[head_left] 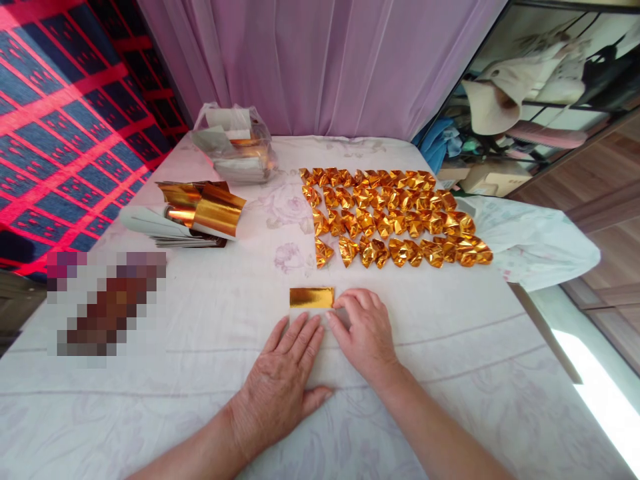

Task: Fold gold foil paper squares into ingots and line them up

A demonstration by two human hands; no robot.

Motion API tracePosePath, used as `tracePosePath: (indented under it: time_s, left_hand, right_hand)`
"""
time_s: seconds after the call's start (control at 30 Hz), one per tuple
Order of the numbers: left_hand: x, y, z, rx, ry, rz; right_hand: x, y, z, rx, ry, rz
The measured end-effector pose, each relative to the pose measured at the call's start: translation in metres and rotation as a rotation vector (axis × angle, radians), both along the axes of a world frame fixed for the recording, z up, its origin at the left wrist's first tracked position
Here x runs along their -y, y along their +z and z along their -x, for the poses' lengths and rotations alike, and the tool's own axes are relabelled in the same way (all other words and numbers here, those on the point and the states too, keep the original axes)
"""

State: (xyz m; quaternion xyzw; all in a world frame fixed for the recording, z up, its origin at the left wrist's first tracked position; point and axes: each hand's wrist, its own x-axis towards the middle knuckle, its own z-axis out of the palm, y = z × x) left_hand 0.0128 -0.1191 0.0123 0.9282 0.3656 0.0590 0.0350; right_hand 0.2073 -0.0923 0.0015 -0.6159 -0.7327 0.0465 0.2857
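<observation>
A small sheet of gold foil paper [311, 297] lies in front of me, a shiny gold band along its far side and a pale part nearer me. My left hand [286, 367] rests flat, fingers stretched out over the pale near part. At the sheet's right edge is my right hand [367, 333], its thumb and forefinger bent together at the corner. Beyond the hands, several folded gold foil pieces [370, 253] stand in rows. To the left, a stack of loose gold foil sheets [220, 212] lies partly curled, with pale backs showing.
A clear plastic bag [235, 150] holding more paper sits at the back left of the cloth-covered table [210, 373]. A blurred-out item [113, 303] lies at the left. Beyond are a purple curtain [325, 67] and, at right, a shelf with hats [493, 107].
</observation>
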Motion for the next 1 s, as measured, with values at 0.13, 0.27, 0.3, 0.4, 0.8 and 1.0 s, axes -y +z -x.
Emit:
tracePosePath:
  time_s: [0.13,0.27,0.3,0.4,0.8,1.0]
  left_hand:
    - [0.000,0.001,0.000,-0.009,0.002,-0.002]
    - [0.000,0.002,0.000,-0.016,0.002,0.013]
    - [0.000,0.002,0.000,-0.014,0.001,0.014]
    - [0.000,0.001,0.000,-0.004,0.000,0.007]
    - [0.000,-0.005,0.000,0.010,0.000,-0.039]
    - [-0.001,-0.006,0.000,0.006,-0.003,-0.061]
  right_hand:
    - [0.000,-0.001,-0.001,-0.006,0.008,0.001]
    - [0.001,0.000,-0.002,-0.015,0.032,0.010]
    - [0.001,0.001,-0.002,-0.015,0.037,0.015]
    - [0.002,0.003,-0.001,-0.001,0.044,0.038]
    - [0.000,0.007,-0.013,0.005,0.125,0.156]
    - [-0.005,0.006,-0.027,-0.056,0.244,0.175]
